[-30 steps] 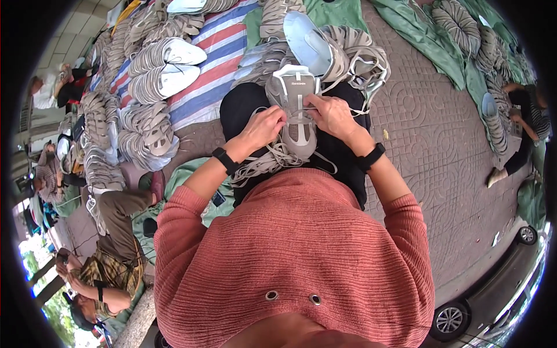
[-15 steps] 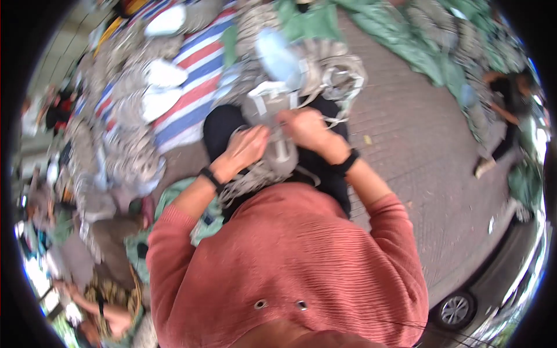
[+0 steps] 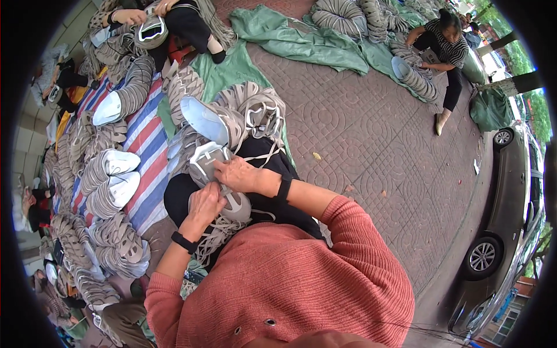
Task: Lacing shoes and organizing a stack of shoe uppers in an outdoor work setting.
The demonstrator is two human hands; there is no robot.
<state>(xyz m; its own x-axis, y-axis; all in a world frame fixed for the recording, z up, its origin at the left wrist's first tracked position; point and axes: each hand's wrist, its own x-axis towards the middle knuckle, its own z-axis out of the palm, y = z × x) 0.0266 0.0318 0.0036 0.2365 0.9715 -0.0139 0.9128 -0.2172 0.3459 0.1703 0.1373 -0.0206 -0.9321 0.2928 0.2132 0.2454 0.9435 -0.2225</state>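
Observation:
A grey shoe upper (image 3: 238, 209) with white edging lies across my lap, its toe toward me. My left hand (image 3: 204, 206) is closed on its left side, fingertips pinched near the lacing opening. Over the middle of the upper, my right hand (image 3: 241, 175) is bent with its fingers closed; whether a lace is between them is hidden. A bundle of pale laces (image 3: 212, 240) rests on my lap below the left hand. Beyond my knees stands a nested stack of uppers with a light-blue sole side (image 3: 203, 119), beside another upper with white lining (image 3: 264, 116).
Rows of nested uppers (image 3: 110, 182) cover a striped tarp (image 3: 145, 197) on the left. Green sheeting (image 3: 301, 43) lies ahead. Co-workers sit at the far left and far right, one person (image 3: 447, 52) beside a stack. A car (image 3: 493, 232) stands on the right beside patterned paving (image 3: 360, 145).
The view has swung, so my lap and the stacks sit further left and lower, with more paving and car showing. Both hands stay at the shoe upper.

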